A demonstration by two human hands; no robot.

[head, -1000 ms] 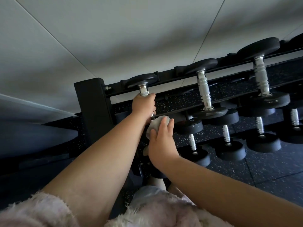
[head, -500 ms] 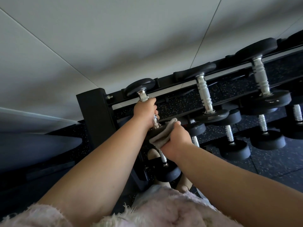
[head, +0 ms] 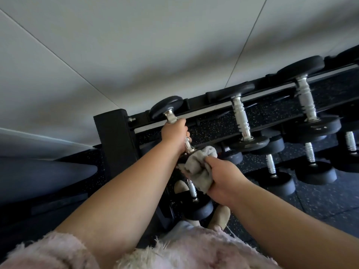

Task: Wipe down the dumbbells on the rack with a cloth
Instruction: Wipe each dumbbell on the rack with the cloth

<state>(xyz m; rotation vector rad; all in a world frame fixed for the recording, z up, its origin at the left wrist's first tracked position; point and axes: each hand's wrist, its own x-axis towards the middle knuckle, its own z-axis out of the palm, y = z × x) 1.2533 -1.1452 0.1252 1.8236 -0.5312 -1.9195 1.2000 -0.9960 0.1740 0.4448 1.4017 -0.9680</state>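
The fingers of my left hand [head: 173, 133] are wrapped tight round the chrome handle of the leftmost dumbbell [head: 167, 110] on the top row. Only the far end of the handle and a short length below my knuckles show. The fingers of my right hand [head: 223, 179] are clamped on a grey cloth [head: 197, 168], thumb on top, bunching it against the palm. The free folds of the cloth lie against the near head of that dumbbell, just right of my left wrist, and cover most of it. The far head is at the far rail of the rack [head: 114, 144], beside the black end post on the left. I cannot tell whether it rests there or is lifted.

To the right on the same row lie a second dumbbell [head: 240, 119] and a third dumbbell [head: 307, 100], each with a ribbed chrome handle and round black heads, well apart from my hands. A lower-row dumbbell [head: 192, 191] lies just below the cloth, and more sit on that row to the right.

The rack stands on a dark speckled floor [head: 326, 202] against a pale wall [head: 174, 45]. At the near edge are a fuzzy pink garment [head: 184, 251] and a light-coloured shoe [head: 220, 216].
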